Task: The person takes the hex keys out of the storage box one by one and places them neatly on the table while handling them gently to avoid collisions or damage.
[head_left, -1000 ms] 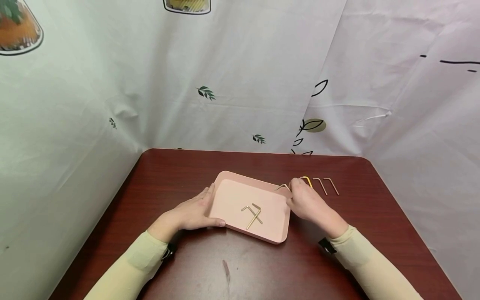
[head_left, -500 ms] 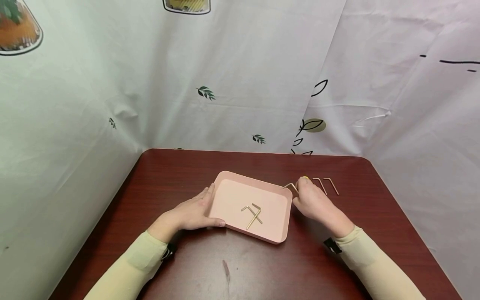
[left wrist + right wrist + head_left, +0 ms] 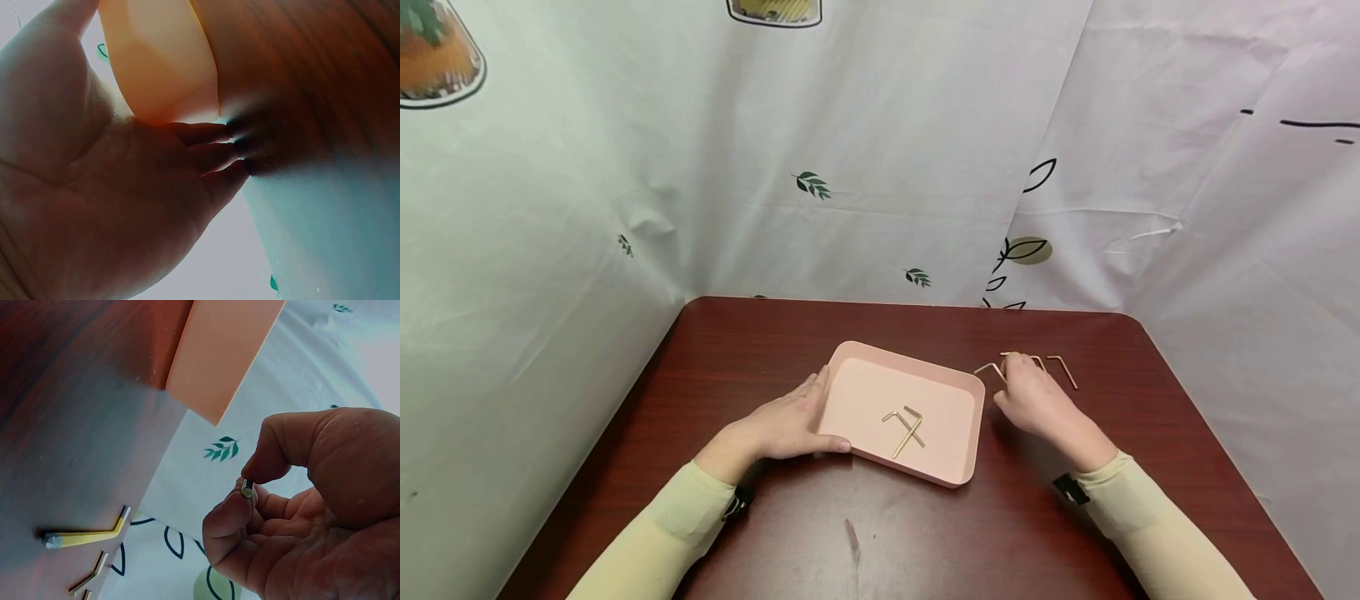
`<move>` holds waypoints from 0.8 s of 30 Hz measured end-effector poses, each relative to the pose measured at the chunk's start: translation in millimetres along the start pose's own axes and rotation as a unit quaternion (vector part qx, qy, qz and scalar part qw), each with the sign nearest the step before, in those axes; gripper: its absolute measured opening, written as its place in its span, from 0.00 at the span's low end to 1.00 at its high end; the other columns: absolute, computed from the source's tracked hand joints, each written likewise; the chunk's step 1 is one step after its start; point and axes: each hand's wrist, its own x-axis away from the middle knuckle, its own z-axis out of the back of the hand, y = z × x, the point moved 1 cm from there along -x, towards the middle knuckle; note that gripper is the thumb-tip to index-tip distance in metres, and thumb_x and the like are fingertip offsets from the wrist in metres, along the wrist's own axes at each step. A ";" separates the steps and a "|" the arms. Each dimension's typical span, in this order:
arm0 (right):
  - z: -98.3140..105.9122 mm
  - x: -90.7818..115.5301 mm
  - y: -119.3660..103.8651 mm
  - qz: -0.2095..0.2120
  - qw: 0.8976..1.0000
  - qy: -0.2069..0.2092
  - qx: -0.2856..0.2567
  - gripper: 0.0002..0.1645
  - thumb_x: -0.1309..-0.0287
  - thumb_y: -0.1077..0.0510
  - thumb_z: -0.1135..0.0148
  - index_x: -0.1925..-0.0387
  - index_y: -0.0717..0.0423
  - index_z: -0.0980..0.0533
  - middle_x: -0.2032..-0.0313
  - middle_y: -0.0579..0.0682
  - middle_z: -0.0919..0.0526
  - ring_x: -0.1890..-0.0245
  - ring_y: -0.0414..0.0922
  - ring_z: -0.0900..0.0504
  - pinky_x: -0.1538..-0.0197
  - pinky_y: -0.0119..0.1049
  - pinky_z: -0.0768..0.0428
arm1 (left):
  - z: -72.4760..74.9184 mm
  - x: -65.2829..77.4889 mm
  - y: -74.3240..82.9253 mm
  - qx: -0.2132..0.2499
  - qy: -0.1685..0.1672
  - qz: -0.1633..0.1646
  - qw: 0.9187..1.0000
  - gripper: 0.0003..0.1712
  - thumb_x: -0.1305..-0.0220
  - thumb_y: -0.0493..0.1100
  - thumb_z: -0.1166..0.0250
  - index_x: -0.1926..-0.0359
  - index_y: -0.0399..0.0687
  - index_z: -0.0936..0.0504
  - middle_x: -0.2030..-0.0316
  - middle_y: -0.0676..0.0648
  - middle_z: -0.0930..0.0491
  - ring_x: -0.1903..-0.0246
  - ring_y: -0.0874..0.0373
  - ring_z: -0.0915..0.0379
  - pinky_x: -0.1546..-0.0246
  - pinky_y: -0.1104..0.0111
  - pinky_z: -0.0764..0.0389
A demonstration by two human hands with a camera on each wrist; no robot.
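A hex key (image 3: 990, 367) is pinched between thumb and index finger of my right hand (image 3: 1033, 398), its short arm pointing left past the tray's right corner. Close up in the right wrist view, the hex key's end (image 3: 247, 489) shows between the fingertips. My left hand (image 3: 782, 423) rests against the left side of the pink tray (image 3: 865, 383), fingers along the wall and thumb on the front edge. Two brass-coloured hex keys (image 3: 908, 432) lie crossed inside the tray. By my right hand lies a yellow-sleeved hex key (image 3: 84, 538), mostly hidden in the head view.
Another hex key (image 3: 1039, 362) is partly covered by the right hand, and one more hex key (image 3: 1063, 372) lies to its right. The dark red table (image 3: 760, 333) is backed by a white patterned cloth (image 3: 850, 233).
My right hand has moved right with the hex key, from over the tray's right edge to above the row of hex keys. The left hand and the tray stay put.
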 end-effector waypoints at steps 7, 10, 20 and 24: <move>0.9 -0.3 6.1 -0.006 1.000 0.003 0.003 0.12 0.50 0.68 0.35 0.67 0.62 0.31 0.68 0.59 0.25 0.67 0.59 0.22 0.59 0.59 0.19 | 0.1 -0.3 -0.9 -0.007 0.008 -0.011 1.000 0.80 0.34 0.80 0.30 0.13 0.25 0.59 0.13 0.26 0.54 0.15 0.30 0.51 0.20 0.43 0.36; 1.0 0.3 8.9 -0.012 1.000 0.003 0.003 0.12 0.50 0.68 0.35 0.67 0.62 0.31 0.67 0.59 0.25 0.69 0.58 0.23 0.61 0.59 0.20 | 0.6 0.0 -1.0 -0.006 0.008 -0.013 1.000 0.80 0.34 0.80 0.31 0.13 0.25 0.59 0.14 0.26 0.54 0.15 0.30 0.51 0.20 0.43 0.37; 6.0 2.1 15.4 -0.038 0.999 -0.006 -0.007 0.11 0.48 0.68 0.35 0.66 0.61 0.30 0.66 0.59 0.25 0.69 0.57 0.23 0.61 0.57 0.20 | 0.4 -0.5 0.1 -0.008 0.006 -0.011 1.000 0.80 0.34 0.80 0.30 0.12 0.26 0.60 0.13 0.27 0.56 0.15 0.31 0.52 0.20 0.44 0.36; 6.8 1.6 19.2 -0.043 0.999 -0.007 -0.005 0.11 0.48 0.67 0.35 0.65 0.61 0.30 0.65 0.59 0.25 0.68 0.57 0.23 0.61 0.57 0.20 | 0.4 -0.2 0.2 -0.009 0.005 -0.008 1.000 0.80 0.34 0.80 0.30 0.12 0.27 0.60 0.13 0.28 0.56 0.15 0.32 0.52 0.20 0.44 0.36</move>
